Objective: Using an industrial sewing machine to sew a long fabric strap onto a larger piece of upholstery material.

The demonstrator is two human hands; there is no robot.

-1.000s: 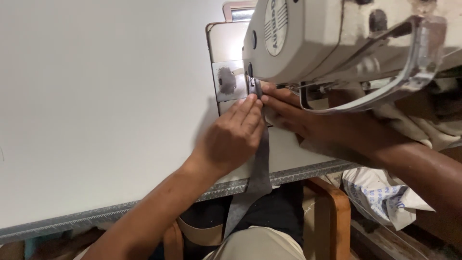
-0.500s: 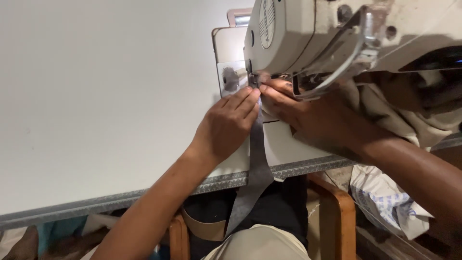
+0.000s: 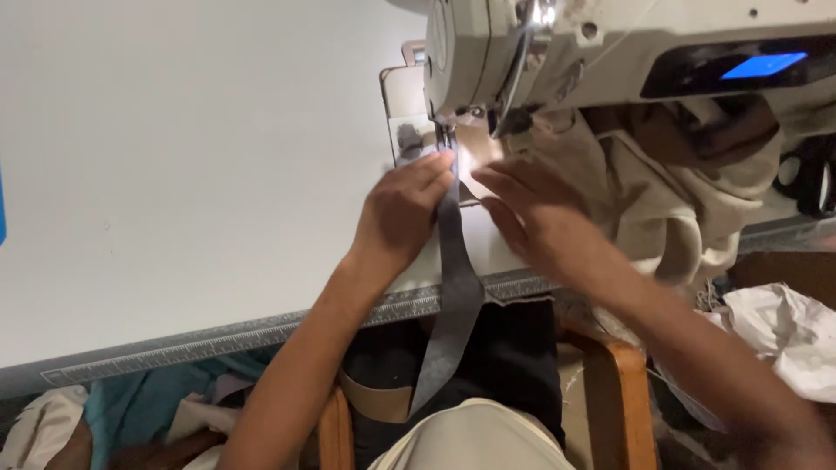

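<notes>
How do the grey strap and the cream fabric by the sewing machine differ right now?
The grey strap is a narrow, flat band; the cream fabric is a wide, bunched heap.
The strap runs from the needle area over the table edge and hangs down; the fabric sits piled under the machine arm.
The left hand touches the strap; the right hand lies beside the fabric.

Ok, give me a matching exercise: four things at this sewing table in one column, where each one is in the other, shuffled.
Things:
1. grey strap
2. left hand
3. beige cloth
4. crumpled white paper

Places:
A. bunched under the machine's arm
B. fingertips on the strap by the needle
C. beyond the table edge, far right
D. hanging from the needle over the table edge

Pairs: 1-D, 2-B, 3-A, 4-C
</notes>
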